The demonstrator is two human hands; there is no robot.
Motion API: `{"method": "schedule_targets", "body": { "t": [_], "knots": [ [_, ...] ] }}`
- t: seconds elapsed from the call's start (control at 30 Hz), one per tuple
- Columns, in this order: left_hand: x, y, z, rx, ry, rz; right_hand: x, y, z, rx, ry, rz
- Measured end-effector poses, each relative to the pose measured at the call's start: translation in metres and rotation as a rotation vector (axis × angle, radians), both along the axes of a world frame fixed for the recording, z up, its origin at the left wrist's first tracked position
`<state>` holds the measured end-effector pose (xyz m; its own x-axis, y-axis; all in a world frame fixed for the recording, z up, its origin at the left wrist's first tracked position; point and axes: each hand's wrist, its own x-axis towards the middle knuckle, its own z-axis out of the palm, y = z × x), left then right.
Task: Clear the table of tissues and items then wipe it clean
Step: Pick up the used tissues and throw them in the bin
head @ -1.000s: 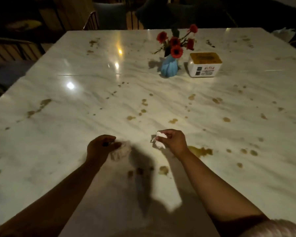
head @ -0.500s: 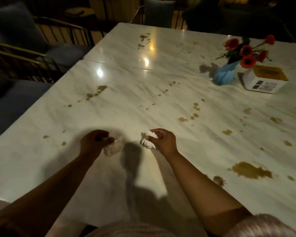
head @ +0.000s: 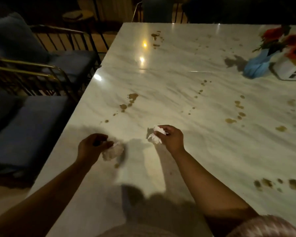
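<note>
Left hand (head: pixel 92 147): fingers curled, thumb and fingertips pinching a crumpled, greyish tissue wad (head: pixel 113 151) that rests on the white veined marble table (head: pixel 178 74) near its left edge.

Right hand (head: pixel 171 139): fingers curled round a crumpled white tissue (head: pixel 156 136), which sticks out of the fist toward 9 o'clock, just above or on the surface; which one cannot be told. The two hands are apart, with bare marble between them.

Brown spill stains (head: pixel 132 97) lie at 12 o'clock of the left hand, with more scattered at 1 to 4 o'clock of the right hand.

A blue ribbed vase (head: pixel 256 67) of red flowers (head: pixel 272 35) stands at 2 o'clock, far off, beside a white box with a yellow top (head: pixel 290 71) cut by the frame edge.

Compared with half a second ago: both grips are unchanged and the hands have barely shifted. The view has swung left, pushing vase and box to the right edge and bringing more of the blue-cushioned metal-framed chairs (head: pixel 32 125) into sight at 9 to 10 o'clock.
</note>
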<state>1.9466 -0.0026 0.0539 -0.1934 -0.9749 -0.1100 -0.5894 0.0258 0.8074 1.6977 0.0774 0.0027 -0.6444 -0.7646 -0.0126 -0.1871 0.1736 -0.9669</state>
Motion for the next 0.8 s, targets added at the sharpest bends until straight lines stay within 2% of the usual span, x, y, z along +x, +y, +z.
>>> {"method": "schedule_targets", "body": {
  "t": [0.1, 0.23, 0.4, 0.53, 0.8],
  "knots": [
    [0.044, -0.054, 0.005, -0.036, -0.041, -0.026, 0.046, -0.019, -0.004, 0.007, -0.033, -0.053],
    [0.097, -0.111, 0.009, -0.023, -0.043, 0.047, 0.095, -0.036, -0.007, 0.026, -0.056, -0.05],
    [0.145, -0.131, 0.006, -0.035, 0.016, 0.208, 0.121, -0.075, 0.002, 0.039, -0.02, 0.047],
    [0.182, -0.143, 0.0, -0.041, -0.053, 0.301, 0.147, -0.114, 0.005, 0.065, -0.001, 0.127],
    [0.254, -0.202, -0.023, 0.019, -0.105, 0.185, 0.241, -0.18, 0.002, 0.027, 0.016, 0.178]
  ]
}}
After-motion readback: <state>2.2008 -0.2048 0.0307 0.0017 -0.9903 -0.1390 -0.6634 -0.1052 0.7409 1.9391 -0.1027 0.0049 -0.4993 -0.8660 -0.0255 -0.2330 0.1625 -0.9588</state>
